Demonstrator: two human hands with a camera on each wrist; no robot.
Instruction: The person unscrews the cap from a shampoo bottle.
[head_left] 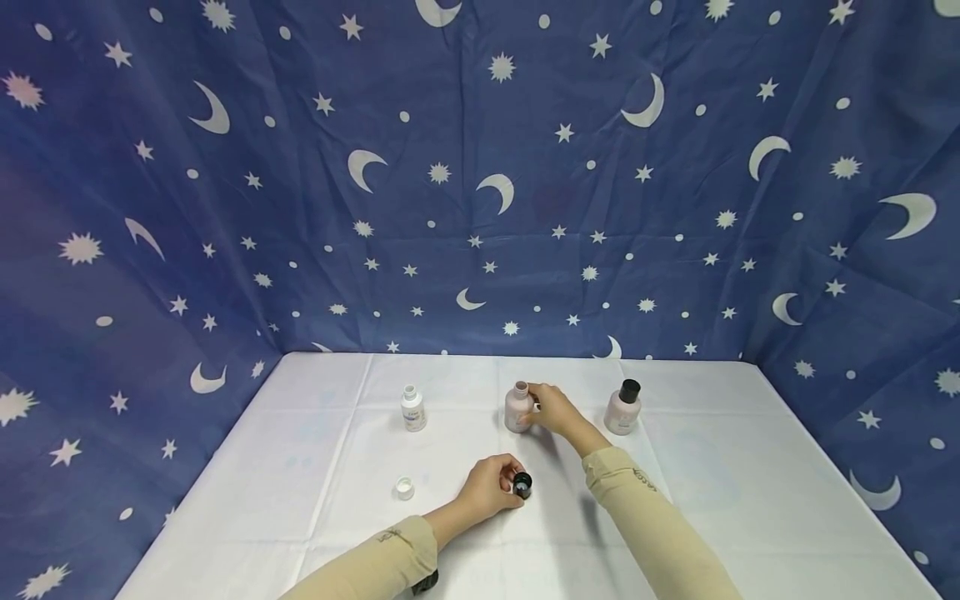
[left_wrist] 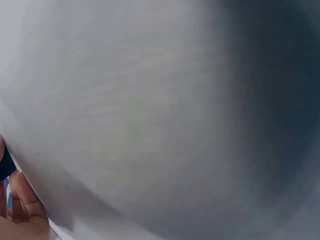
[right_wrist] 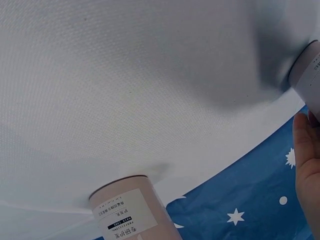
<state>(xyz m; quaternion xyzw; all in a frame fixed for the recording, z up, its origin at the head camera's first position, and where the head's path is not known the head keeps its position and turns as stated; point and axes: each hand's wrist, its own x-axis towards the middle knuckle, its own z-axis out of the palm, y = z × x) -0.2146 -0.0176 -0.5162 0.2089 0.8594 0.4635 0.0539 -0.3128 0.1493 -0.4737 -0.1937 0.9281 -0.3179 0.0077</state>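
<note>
On the white tablecloth [head_left: 315, 450] my left hand [head_left: 504, 485] pinches a small black cap [head_left: 522, 484] just above the cloth. Further back, my right hand [head_left: 542, 406] grips an uncapped pink bottle [head_left: 517, 408] that stands upright. In the right wrist view this bottle [right_wrist: 309, 74] shows at the right edge beside my fingers [right_wrist: 306, 165]. The left wrist view shows mostly cloth, with my fingers [left_wrist: 21, 206] and a dark sliver of the cap [left_wrist: 5, 166] at the lower left.
A second pink bottle [head_left: 622, 409] with a black cap stands right of my right hand, also in the right wrist view [right_wrist: 131, 212]. A small white uncapped bottle [head_left: 413, 408] stands at the left, its white cap [head_left: 405, 488] lying nearer. Blue star-patterned fabric [head_left: 480, 167] walls the table.
</note>
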